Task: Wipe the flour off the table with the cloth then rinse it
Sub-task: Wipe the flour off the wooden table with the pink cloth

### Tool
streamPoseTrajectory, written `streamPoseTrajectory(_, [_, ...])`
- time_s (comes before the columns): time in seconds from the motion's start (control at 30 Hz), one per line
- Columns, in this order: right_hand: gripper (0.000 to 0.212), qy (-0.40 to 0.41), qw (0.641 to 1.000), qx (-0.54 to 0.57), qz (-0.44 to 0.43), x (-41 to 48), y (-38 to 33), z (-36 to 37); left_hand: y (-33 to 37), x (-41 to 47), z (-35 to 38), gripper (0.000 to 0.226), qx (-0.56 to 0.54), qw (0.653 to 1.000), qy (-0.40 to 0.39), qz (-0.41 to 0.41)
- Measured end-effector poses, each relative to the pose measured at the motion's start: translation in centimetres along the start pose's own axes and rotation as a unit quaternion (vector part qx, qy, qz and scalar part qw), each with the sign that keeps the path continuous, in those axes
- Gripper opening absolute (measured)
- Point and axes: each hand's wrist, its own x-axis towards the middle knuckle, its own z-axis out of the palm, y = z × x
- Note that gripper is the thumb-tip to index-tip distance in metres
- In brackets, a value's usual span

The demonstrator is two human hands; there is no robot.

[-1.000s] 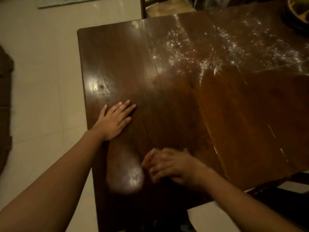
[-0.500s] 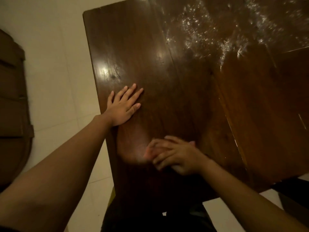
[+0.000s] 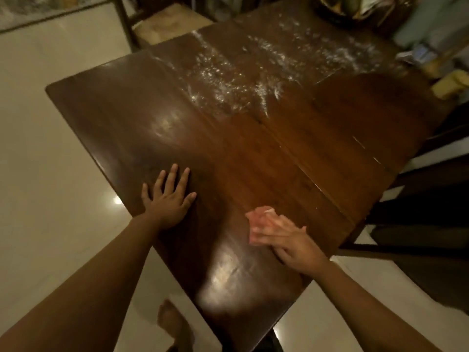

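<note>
Wooden table (image 3: 253, 153): the near half around both hands is bare; wiping judged about half done.
Flour (image 3: 228, 80): white scatter well beyond the cloth, yet to be wiped.
Left hand (image 3: 168, 199): flat, fingers spread, bracing beside the cloth.
Right hand (image 3: 291, 242): blurred, fingers fairly straight, pressing the cloth.
Pink cloth (image 3: 261, 219): under those fingertips; rinse not yet done.
</note>
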Motion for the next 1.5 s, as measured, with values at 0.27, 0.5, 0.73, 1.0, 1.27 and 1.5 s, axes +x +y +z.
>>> streamPoseTrajectory(0.27, [0.042, 0.271, 0.871, 0.046, 0.408, 2.6, 2.0, -1.7, 0.2, 0.1, 0.0, 0.065, 0.001, 1.000, -0.015, -0.001])
streamPoseTrajectory(0.5, [0.049, 0.095, 0.982, -0.006, 0.162, 0.4, -1.9, 0.8, 0.3, 0.0, -0.3, 0.066, 0.031, 0.999, -0.027, 0.026])
streamPoseTrajectory(0.73, [0.061, 0.215, 0.830, 0.002, 0.514, 6.9, 2.1, -2.5, -0.1, 0.0, -0.7, 0.064, 0.064, 0.996, -0.053, 0.043])
streamPoseTrajectory(1.0, [0.046, 0.056, 0.955, -0.078, 0.279, 7.2, 0.2, -1.1, -0.4, -0.4, -1.2, 0.068, 0.116, 0.987, -0.097, 0.055])
streamPoseTrajectory(1.27, [0.051, 0.107, 0.874, -0.021, 0.474, 8.2, 1.3, -3.3, 0.5, -0.2, -1.4, 0.069, 0.144, 0.984, -0.101, 0.034])
streamPoseTrajectory(1.5, [0.053, 0.104, 0.948, -0.062, 0.295, 10.7, -4.6, 1.8, 1.0, 4.1, -5.7, 0.064, 0.127, 0.989, -0.031, 0.074])
